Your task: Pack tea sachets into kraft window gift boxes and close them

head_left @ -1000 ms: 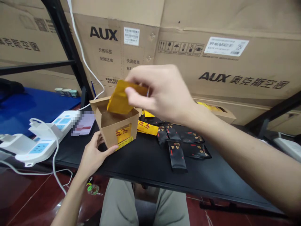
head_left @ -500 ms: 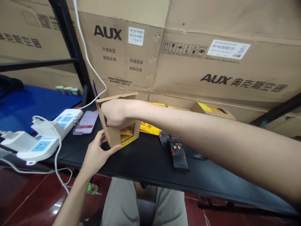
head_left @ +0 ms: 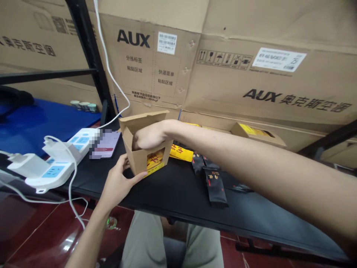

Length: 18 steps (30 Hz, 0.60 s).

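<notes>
A small brown paper box (head_left: 138, 163) with a clear front window stands open on the black table (head_left: 178, 193). Yellow packets show through its window. My left hand (head_left: 118, 182) grips the box's near lower corner and steadies it. My right hand (head_left: 149, 137) reaches down into the box's open top; its fingers are hidden inside. A yellow packet (head_left: 181, 152) lies just right of the box. Several black packets (head_left: 214, 182) lie further right on the table.
White power strips (head_left: 55, 160) with plugs and cables sit at the left, beside a phone (head_left: 106, 143). Large cardboard cartons (head_left: 223, 74) stand behind the table. Another open brown box (head_left: 256, 133) lies at the back right. A black rack post (head_left: 89, 56) rises at the left.
My right hand carried a yellow packet from above the box down into it, and now stays inside with its fingers hidden. My left hand kept hold of the box.
</notes>
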Tool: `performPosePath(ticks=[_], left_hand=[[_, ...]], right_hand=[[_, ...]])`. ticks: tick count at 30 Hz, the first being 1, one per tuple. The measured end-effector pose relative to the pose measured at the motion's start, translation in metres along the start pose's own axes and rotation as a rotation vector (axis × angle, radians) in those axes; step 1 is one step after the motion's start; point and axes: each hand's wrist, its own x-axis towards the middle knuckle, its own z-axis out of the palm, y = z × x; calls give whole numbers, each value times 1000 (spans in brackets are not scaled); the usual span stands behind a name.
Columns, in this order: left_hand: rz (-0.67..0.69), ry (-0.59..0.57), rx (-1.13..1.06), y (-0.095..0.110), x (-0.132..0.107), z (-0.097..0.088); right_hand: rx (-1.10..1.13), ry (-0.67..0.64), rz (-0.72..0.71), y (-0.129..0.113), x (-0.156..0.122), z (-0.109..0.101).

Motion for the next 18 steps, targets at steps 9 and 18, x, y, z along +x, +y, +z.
performPosePath(ticks=[9, 18], left_hand=[[-24, 0, -56, -5, 0, 0], [-36, 18, -57, -12, 1, -1]], right_hand=[[20, 566, -41, 7, -103, -15], [-113, 457, 257, 110, -140, 84]])
